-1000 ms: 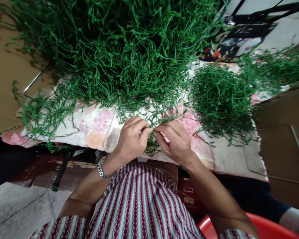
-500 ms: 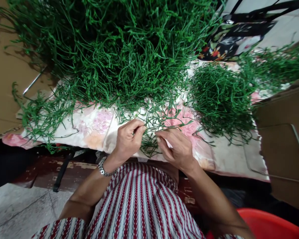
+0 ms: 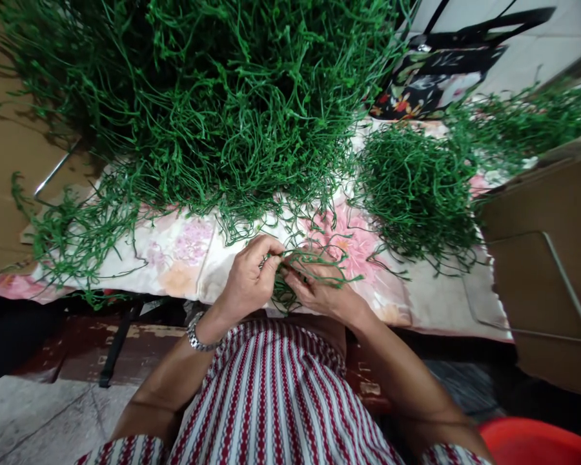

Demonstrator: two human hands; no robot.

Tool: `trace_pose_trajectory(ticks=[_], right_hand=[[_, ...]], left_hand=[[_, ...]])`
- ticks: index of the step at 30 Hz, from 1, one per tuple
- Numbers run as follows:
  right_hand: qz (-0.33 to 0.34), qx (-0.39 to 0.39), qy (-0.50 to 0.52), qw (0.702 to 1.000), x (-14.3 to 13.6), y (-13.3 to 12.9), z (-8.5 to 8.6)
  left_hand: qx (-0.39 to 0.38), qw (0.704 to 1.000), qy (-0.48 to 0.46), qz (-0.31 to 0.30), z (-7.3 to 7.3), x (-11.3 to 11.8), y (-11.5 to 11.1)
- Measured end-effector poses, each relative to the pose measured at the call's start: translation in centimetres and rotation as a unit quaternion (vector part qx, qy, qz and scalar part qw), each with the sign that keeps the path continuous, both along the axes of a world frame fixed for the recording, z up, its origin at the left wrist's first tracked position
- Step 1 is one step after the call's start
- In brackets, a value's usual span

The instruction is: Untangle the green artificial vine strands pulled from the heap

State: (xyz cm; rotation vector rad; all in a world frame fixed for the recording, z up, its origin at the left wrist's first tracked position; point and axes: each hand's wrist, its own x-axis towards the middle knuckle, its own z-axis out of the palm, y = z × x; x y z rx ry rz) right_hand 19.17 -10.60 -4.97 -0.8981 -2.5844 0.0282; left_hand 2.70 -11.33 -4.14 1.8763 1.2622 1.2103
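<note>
Seen from above, the left hand (image 3: 248,279) and right hand (image 3: 319,290) pinch a small bunch of green stems (image 3: 306,265) at the bench's (image 3: 184,252) near edge, a smaller sorted-looking pile (image 3: 416,187) right, a far larger tangled heap (image 3: 213,97) apparently left beyond.
</note>
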Motion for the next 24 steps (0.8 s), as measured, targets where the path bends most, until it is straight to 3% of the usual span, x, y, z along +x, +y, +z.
trace_pose_trajectory(ticks=[5, 9, 13, 16, 19, 22, 24], right_hand=[[0.005, 0.107, -0.118, 0.987, -0.2, 0.0, 1.5], [0.022, 0.057, -0.115, 0.992, -1.0, 0.7, 1.8], [-0.011, -0.011, -0.077, 0.997, -2.0, 1.4, 1.5], [0.019, -0.088, -0.024, 0.996, -0.9, 1.9, 1.1], [0.018, -0.137, 0.095, 0.986, 2.3, 2.4, 1.4], [-0.097, -0.063, 0.273, 0.955, 4.9, 2.7, 2.9], [-0.119, 0.008, 0.318, 0.941, 5.0, 2.6, 4.3]], left_hand=[[-0.081, 0.996, 0.02, -0.035, 1.6, -0.6, 0.2], [-0.087, 0.994, 0.018, -0.058, 2.4, -0.7, 0.3], [-0.07, 0.995, -0.068, -0.03, 1.9, -0.4, 0.3], [-0.075, 0.988, -0.131, -0.003, 1.3, -0.4, 0.3], [-0.105, 0.98, -0.17, 0.009, 0.9, -0.9, 0.4], [-0.114, 0.979, -0.166, 0.001, 0.9, -1.1, 0.4], [-0.104, 0.984, -0.146, -0.008, 1.1, -1.0, 0.5]])
